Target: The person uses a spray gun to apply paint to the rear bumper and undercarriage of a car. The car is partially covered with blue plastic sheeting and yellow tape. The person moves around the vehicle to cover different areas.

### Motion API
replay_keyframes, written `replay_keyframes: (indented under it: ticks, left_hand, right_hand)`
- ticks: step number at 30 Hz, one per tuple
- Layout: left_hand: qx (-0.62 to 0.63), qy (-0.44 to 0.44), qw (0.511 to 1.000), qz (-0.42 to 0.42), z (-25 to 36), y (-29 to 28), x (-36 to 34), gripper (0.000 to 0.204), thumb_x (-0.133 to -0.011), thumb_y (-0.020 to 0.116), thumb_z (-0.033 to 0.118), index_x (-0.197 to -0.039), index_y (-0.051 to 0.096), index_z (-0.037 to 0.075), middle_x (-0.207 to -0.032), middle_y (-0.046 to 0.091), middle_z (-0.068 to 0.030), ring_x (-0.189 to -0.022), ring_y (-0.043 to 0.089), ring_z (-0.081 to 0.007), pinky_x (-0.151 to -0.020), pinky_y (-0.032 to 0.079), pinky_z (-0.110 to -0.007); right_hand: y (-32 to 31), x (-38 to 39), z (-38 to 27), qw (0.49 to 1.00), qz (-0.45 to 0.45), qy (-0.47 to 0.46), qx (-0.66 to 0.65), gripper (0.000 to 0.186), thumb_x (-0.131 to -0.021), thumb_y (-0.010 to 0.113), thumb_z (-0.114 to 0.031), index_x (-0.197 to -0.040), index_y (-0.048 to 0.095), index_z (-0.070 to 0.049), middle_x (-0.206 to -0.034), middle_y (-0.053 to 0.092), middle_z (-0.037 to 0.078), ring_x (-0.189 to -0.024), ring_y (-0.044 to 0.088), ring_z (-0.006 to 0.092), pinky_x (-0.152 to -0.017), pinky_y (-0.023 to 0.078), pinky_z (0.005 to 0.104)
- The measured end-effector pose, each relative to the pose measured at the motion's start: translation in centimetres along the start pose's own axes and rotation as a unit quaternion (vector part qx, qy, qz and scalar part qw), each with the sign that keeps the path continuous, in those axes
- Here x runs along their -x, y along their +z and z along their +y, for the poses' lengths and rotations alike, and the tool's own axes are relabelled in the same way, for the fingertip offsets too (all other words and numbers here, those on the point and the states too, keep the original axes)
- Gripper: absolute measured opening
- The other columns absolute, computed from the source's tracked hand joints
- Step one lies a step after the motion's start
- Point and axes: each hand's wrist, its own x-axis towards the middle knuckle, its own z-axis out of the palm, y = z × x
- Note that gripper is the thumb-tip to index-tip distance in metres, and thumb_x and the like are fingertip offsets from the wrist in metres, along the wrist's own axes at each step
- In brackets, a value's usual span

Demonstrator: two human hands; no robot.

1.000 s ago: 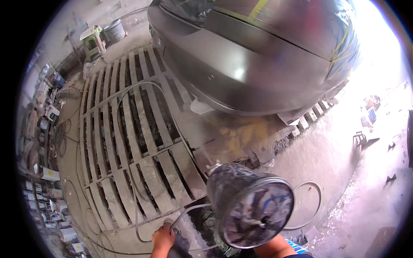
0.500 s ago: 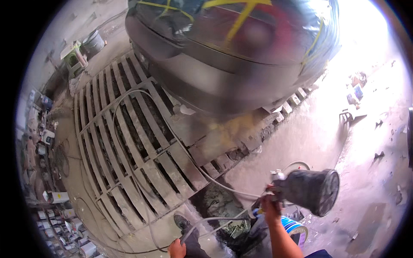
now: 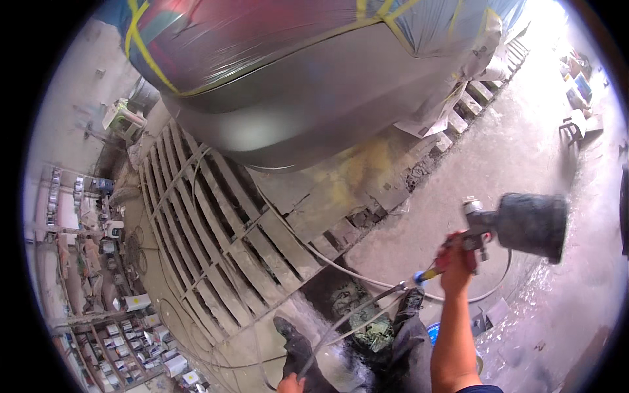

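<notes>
My right hand [image 3: 455, 272] is closed round the handle of a spray gun [image 3: 478, 226], which lies tilted with its large dark cup [image 3: 532, 227] pointing right. A grey air hose [image 3: 344, 321] joins the gun's grip at a blue and yellow fitting [image 3: 426, 275]. Down at the lower edge, my left hand [image 3: 292, 384] grips this hose, its fingers partly cut off by the picture's edge. Ahead stands a car's grey bumper [image 3: 314, 98], with clear plastic film [image 3: 255, 36] and yellow tape above it. The gun is well apart from the bumper, to its right.
Slatted floor grating [image 3: 216, 249] lies left of the car, crossed by hose. A pit with crumpled debris [image 3: 373, 331] opens between my feet. Shelves with many boxes [image 3: 131, 347] line the left. A small stool [image 3: 124, 120] stands far left, another white stool [image 3: 578, 126] at right.
My right hand has carried the spray gun up and to the right, away from the bumper. My left hand, still on the hose, sits slightly farther right. The head view has shifted too.
</notes>
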Motion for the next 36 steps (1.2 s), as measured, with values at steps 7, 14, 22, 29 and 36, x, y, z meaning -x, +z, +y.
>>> replay_keyframes:
  ticks: [7,14,22,29,36]
  left_hand:
    - [0.039,0.009,0.99,-0.136,8.3,3.6,5.0,0.029,-0.072,0.058,0.029,-0.086,0.061,0.003,-0.083,0.062,-0.0212,-0.083,0.059,-0.039,-0.075,0.047,-0.046]
    - [0.028,0.006,0.989,-0.144,7.9,1.5,7.5,0.03,-0.072,0.058,0.024,-0.093,0.061,0.003,-0.084,0.062,-0.0223,-0.081,0.059,-0.0388,-0.072,0.047,-0.044]
    - [0.037,-0.045,0.985,-0.159,6.8,0.1,7.5,0.032,-0.075,0.056,0.026,-0.097,0.06,0.002,-0.089,0.062,-0.024,-0.087,0.059,-0.0394,-0.074,0.047,-0.044]
    - [0.018,-0.033,0.993,-0.108,14.8,-2.1,2.5,0.034,-0.072,0.06,0.033,-0.088,0.057,0.002,-0.082,0.061,-0.024,-0.083,0.059,-0.0401,-0.072,0.048,-0.045]
    - [-0.013,-0.018,0.99,-0.138,19.6,-2.5,2.0,0.041,-0.073,0.062,0.04,-0.09,0.058,0.002,-0.083,0.062,-0.0231,-0.083,0.06,-0.0392,-0.073,0.048,-0.044]
  right_hand:
    - [-3.0,-5.8,-3.9,0.998,0.052,0.0,-0.036,0.021,-0.09,0.055,-0.03,-0.101,0.053,-0.012,-0.081,0.054,-0.002,-0.059,0.048,0.0032,-0.04,0.036,0.0183]
    - [-0.9,2.5,4.5,0.928,-0.304,-0.057,0.208,0.011,-0.085,0.055,-0.013,-0.092,0.058,-0.006,-0.081,0.058,0.005,-0.077,0.056,0.0163,-0.071,0.045,0.03]
    - [-0.7,-1.0,6.1,0.931,-0.318,0.086,0.158,0.012,-0.084,0.055,-0.008,-0.096,0.059,-0.006,-0.082,0.059,0.003,-0.076,0.056,0.016,-0.065,0.047,0.0301]
    - [-7.7,-13.9,-2.3,0.998,0.059,-0.003,-0.038,0.027,-0.09,0.054,-0.034,-0.104,0.052,-0.011,-0.076,0.055,0.0,-0.06,0.051,0.0048,-0.045,0.038,0.0182]
    - [-7.8,-14.3,-1.4,0.983,-0.06,0.067,-0.162,0.025,-0.086,0.057,-0.017,-0.111,0.054,-0.013,-0.083,0.061,0.0,-0.07,0.053,0.0094,-0.057,0.043,0.0237]
